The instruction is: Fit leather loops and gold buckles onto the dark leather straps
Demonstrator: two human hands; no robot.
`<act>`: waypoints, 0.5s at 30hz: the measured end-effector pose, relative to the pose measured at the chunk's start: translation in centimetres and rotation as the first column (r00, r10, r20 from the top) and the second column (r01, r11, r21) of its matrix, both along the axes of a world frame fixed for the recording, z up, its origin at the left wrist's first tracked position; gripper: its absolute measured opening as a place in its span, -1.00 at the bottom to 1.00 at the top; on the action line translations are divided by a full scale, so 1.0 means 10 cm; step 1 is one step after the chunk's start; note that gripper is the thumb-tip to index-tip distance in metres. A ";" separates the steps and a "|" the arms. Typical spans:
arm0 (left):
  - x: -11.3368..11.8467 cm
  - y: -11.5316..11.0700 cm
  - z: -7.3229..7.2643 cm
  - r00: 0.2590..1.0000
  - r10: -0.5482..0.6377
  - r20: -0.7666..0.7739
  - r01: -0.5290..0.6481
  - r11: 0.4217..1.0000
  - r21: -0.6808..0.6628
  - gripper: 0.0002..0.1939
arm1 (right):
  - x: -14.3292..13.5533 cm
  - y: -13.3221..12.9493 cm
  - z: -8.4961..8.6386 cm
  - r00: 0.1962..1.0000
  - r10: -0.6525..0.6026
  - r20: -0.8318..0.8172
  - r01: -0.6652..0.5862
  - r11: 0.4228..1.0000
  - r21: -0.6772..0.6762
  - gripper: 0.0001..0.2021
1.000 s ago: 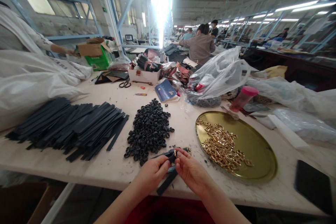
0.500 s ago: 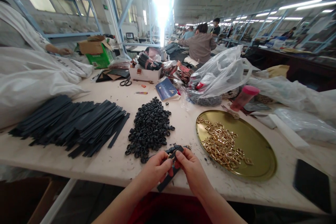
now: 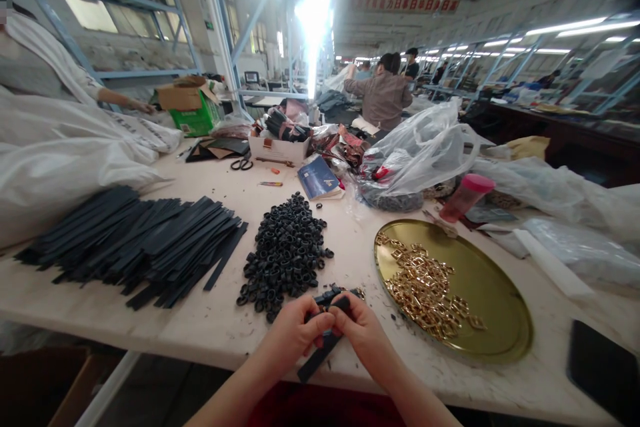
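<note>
My left hand [image 3: 295, 333] and my right hand [image 3: 363, 330] meet at the table's front edge, fingers closed on a dark strap [image 3: 320, 357] whose end slants down to the left between them. Fingertips hide most of the part they pinch. Just behind my hands lie more dark pieces [image 3: 333, 293]. A heap of small black loops [image 3: 285, 247] rises behind my left hand. Long black strips [image 3: 150, 240] are piled at the left. To the right, a round gold tray [image 3: 505, 307] holds many gold metal buckles [image 3: 425, 287].
A black flat device [image 3: 603, 363] lies at the right edge. Farther back are a pink-lidded jar [image 3: 467, 197], a plastic bag [image 3: 425, 147], a blue booklet [image 3: 319, 177], scissors [image 3: 242, 163] and a white box [image 3: 280, 150]. A person's arm [image 3: 125, 100] reaches in at left.
My fingers have shifted on the strap and pressed closer together. The view has tilted slightly, so the table appears lower. A person in the background has raised an arm.
</note>
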State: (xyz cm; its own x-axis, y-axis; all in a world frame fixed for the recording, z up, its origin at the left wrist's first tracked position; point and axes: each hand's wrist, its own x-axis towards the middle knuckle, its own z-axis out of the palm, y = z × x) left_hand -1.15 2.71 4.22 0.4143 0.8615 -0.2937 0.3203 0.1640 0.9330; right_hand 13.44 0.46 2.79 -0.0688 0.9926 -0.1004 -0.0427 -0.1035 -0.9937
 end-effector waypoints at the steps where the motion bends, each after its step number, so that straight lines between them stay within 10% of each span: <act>1: 0.00 0.05 -0.01 0.999 0.026 0.034 -0.026 1.000 0.010 -0.74 | 0.03 0.09 0.01 0.998 0.054 0.013 -0.054 0.999 -0.003 -0.64; 4: 0.01 0.18 -0.03 0.996 0.033 0.088 -0.040 0.996 0.074 -0.74 | 0.16 0.49 -0.03 0.951 0.108 0.288 -0.120 0.993 0.024 -0.47; 7: 0.01 0.26 -0.06 0.999 0.037 0.013 -0.038 0.994 0.100 -0.76 | 0.30 0.97 -0.16 0.824 -0.075 0.561 -0.004 0.990 0.138 -0.71; 15: -0.07 0.31 -0.17 0.988 0.143 -0.065 -0.137 0.986 0.091 -0.78 | 0.37 1.29 -0.47 0.783 -0.113 0.612 0.024 0.988 0.153 -0.90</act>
State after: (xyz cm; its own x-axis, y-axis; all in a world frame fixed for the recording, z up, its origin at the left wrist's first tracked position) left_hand -1.85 5.84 2.52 0.2684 0.9328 -0.2406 0.3657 0.1324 0.9213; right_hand 17.10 13.38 -1.89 0.0321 0.9990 0.0316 0.5819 0.0070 -0.8132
